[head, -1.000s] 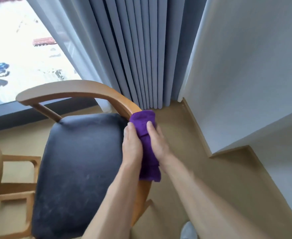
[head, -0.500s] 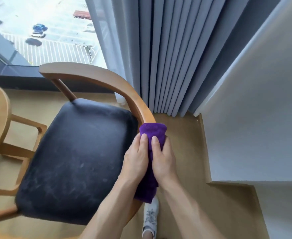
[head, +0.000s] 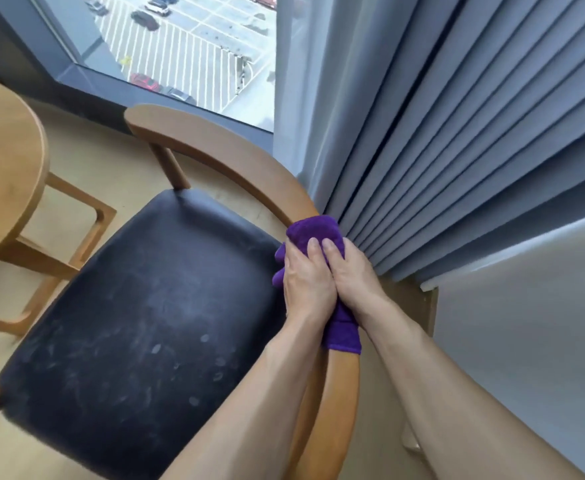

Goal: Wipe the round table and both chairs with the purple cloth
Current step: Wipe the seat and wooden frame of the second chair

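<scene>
Both hands, left and right, clamp the cloth around the chair's curved backrest.

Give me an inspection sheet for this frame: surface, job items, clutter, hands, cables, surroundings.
Surface: chair's black seat shows pale scuffs and smudges; curved wooden backrest looks clean.
Job's things: purple cloth wrapped over the backrest rail; round table partly in view at left; second chair not in view.
Clutter: nothing seen.
Hands: left hand and right hand side by side, both pressing the cloth on the rail.
Cables: nothing seen.
Surroundings: grey curtain close behind the chair; window overlooks a car park.
</scene>
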`<state>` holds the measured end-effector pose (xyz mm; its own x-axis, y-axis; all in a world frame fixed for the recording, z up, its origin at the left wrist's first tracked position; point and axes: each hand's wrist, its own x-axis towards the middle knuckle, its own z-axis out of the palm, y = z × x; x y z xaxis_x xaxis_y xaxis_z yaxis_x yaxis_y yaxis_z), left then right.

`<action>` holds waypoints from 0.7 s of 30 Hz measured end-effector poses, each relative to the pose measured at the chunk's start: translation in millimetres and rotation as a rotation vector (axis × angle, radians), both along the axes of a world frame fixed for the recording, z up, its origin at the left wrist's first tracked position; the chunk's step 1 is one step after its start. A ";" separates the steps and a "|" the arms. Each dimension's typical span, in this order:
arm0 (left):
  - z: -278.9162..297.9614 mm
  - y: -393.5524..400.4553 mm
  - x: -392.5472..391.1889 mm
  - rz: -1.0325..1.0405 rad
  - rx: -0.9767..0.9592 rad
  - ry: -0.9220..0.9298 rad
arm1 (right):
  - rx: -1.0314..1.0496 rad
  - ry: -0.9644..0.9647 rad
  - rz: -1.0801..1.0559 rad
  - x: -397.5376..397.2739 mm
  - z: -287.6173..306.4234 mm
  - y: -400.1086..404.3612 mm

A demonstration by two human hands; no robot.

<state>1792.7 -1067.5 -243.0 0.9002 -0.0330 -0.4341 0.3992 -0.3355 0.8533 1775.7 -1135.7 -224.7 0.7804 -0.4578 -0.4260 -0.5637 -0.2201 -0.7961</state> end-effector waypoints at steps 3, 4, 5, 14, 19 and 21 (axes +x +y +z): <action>-6.5 -6.5 16.7 0.094 -0.014 -0.066 | -0.061 -0.052 0.091 19.8 -4.9 -7.0; -8.0 -8.0 23.1 0.124 -0.015 -0.073 | -0.079 -0.069 0.118 26.8 -6.6 -8.8; -9.6 -9.4 29.4 0.154 -0.012 -0.075 | -0.097 -0.083 0.144 34.8 -7.9 -10.1; -10.2 -20.6 89.6 0.479 0.066 -0.157 | -0.065 -0.139 0.361 113.4 -17.8 -23.3; -4.8 -23.4 71.8 0.464 0.069 -0.114 | 0.006 -0.193 0.335 95.9 -18.8 -24.5; -3.4 -23.7 61.1 0.430 0.094 -0.101 | 0.047 -0.186 0.321 81.8 -19.6 -25.2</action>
